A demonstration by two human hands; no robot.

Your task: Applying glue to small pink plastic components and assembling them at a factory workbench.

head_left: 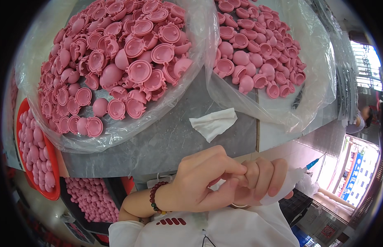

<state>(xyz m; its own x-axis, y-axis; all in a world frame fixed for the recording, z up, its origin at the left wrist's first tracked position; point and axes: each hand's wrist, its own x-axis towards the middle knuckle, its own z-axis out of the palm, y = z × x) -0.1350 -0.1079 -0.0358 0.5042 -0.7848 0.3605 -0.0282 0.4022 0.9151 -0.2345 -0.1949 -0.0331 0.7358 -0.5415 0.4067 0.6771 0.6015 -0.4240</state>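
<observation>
Fingers of the left hand are bending inward and meeting those of the right hand just off the near edge of the bench, pinched so narrowly that whether anything small is sitting between the fingertips cannot be told. The right hand is also curling its fingers around a translucent white bottle, whose blue-based needle is pointing away to the right, probably because this is keeping the tip clear of both hands. A crumpled white cloth is lying beyond the hands, perhaps placed there to be within easy reach. Two clear plastic sheets are covering much of the bench, and they seem to be serving as loose-edged holders: the left sheet is carrying a large heap of pink shells, some showing their hollows and others their domed backs, while the right sheet is bearing a second pile of similar pieces, spreading toward the far side. To the left, a red basin is holding rounded pink pieces, and nearer, below bench level, a dark crate is containing many small-looking pink ones, both apparently standing there to keep those pieces apart from the heaps.
</observation>
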